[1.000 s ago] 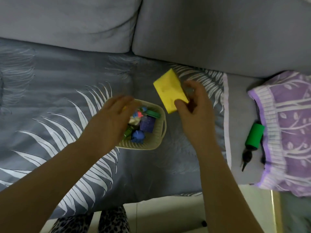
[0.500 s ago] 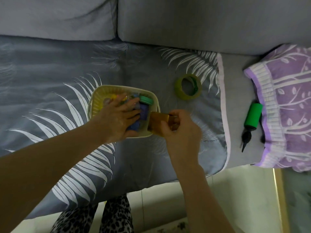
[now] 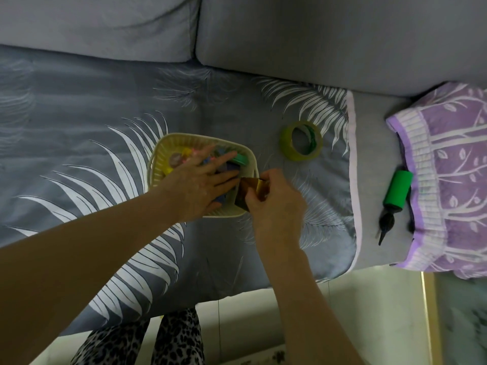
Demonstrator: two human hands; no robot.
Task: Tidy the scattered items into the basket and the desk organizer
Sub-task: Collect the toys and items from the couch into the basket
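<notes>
A cream basket (image 3: 168, 143) sits on the grey leaf-print sofa cover, filled with several small colourful items. My left hand (image 3: 200, 183) lies flat inside it, fingers straight, pressing down on the contents. My right hand (image 3: 274, 204) grips a yellow sponge (image 3: 250, 192), which looks dark in shadow, at the basket's right rim. A roll of green tape (image 3: 300, 140) lies on the cover to the right of the basket. No desk organizer is in view.
A green hand pump with a black nozzle (image 3: 395, 196) lies at the sofa's right end beside a purple patterned cloth (image 3: 453, 180). Grey back cushions (image 3: 316, 35) rise behind. The floor (image 3: 355, 312) lies below the seat's front edge.
My right hand brought the yellow sponge down from above the seat to the basket's right rim. My left hand moved flat onto the basket's contents. The green tape roll came into view.
</notes>
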